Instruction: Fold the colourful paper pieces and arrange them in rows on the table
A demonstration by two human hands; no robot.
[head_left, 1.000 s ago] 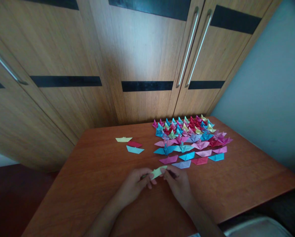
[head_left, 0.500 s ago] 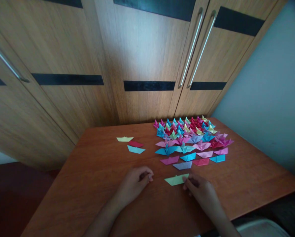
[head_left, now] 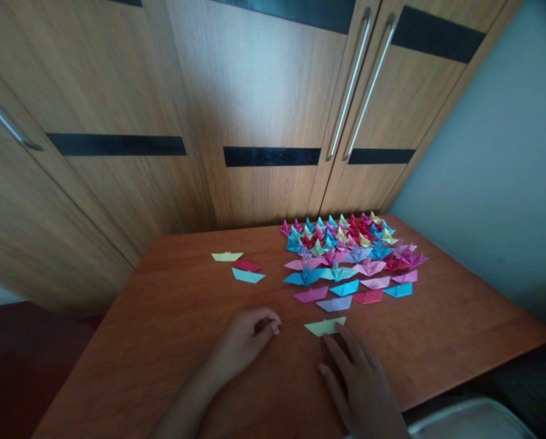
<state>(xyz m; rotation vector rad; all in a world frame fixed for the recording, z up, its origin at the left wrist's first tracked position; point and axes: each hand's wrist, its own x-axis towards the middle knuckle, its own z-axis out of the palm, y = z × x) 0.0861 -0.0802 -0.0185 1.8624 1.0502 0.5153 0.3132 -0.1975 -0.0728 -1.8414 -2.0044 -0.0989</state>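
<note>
A light green folded paper piece, shaped like a flat boat, lies on the brown table. My right hand is palm down with its fingers spread, two fingertips touching the near right edge of the green piece. To the left of it, my left hand rests on the table, thumb and fingers curled together, and no object shows in them. Just beyond the green piece lie more flat folded pieces, among them a lavender one, a purple one and a red one.
Many coloured paper cranes stand in close rows at the back right. Farther left lie a yellow piece, a red piece and a light blue piece. A wooden wardrobe backs the table, with a wall at right.
My right hand has let go of the green folded piece, opened and flattened toward the table. The green piece lies slightly farther forward. My left hand stays curled in place.
</note>
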